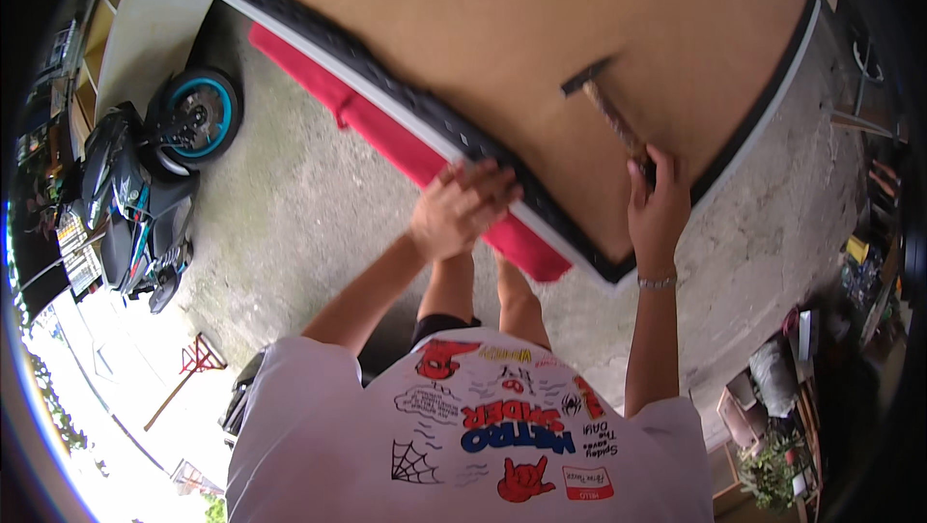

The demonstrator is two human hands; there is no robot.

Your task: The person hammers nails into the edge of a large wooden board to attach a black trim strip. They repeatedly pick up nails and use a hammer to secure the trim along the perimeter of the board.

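My right hand (660, 199) is closed around the handle of a hammer (608, 115), whose dark head is over the brown board. The large brown board (541, 30) is tilted in front of me and has a dark border. Along its near left edge runs black fabric (406, 98) with small pale marks, beside a white strip (338, 69). My left hand (463, 204) lies across that edge, fingers stretched over the strip and the fabric. Below it hangs red material (377, 137). Whatever lies under the left palm is hidden.
A dark motorcycle (145, 204) with a turquoise-rimmed wheel stands at the left on the concrete floor (280, 195). Behind it leans a pale panel (159, 21). A red-framed, long-handled tool (198, 357) is at lower left. Plants (772, 465) and assorted clutter line the right side.
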